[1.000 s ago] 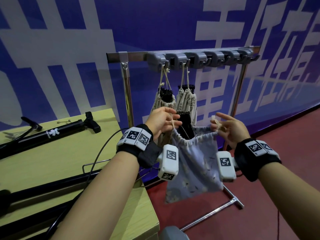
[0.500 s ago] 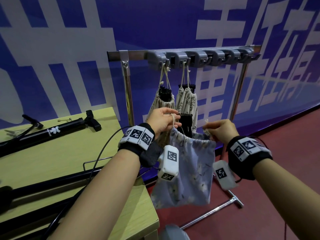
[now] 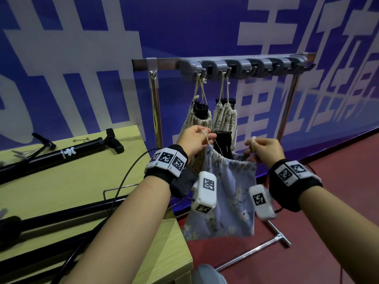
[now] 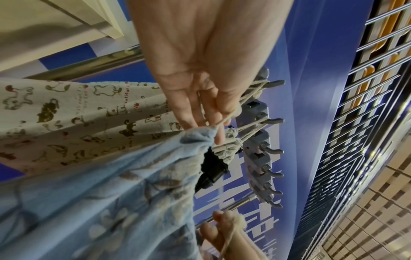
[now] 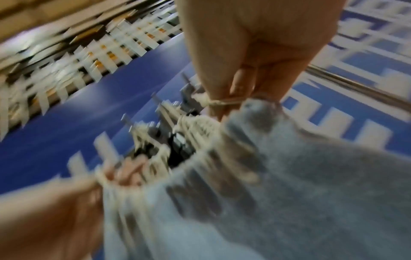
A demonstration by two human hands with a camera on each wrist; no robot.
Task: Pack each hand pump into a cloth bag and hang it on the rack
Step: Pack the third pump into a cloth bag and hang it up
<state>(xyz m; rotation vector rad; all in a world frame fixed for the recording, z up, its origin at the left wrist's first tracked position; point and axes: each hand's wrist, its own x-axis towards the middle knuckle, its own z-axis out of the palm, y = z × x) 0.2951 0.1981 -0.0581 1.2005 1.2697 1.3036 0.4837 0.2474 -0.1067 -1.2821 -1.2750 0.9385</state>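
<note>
Both hands are pulling the blue floral bag's [image 3: 227,193] drawcords apart now: left hand [image 3: 194,140] pinching one cord, right hand [image 3: 264,149] w/ the other looped round its fingers. A sec ago the right was splayed loose. Mouth's cinching round the pump handle [image 3: 222,143], near the rack [image 3: 242,65]; hanging's next, I'd say.

Left hand [image 3: 194,138] and right hand [image 3: 264,147] pinch the blue bag's [image 3: 227,193] drawstrings below the rack [image 3: 242,66]; a pump [image 3: 61,156] lies near the table's [image 3: 82,181] far edge.

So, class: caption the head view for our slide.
Both hands, left and right, pull the blue bag's drawstrings below the rack.
</note>
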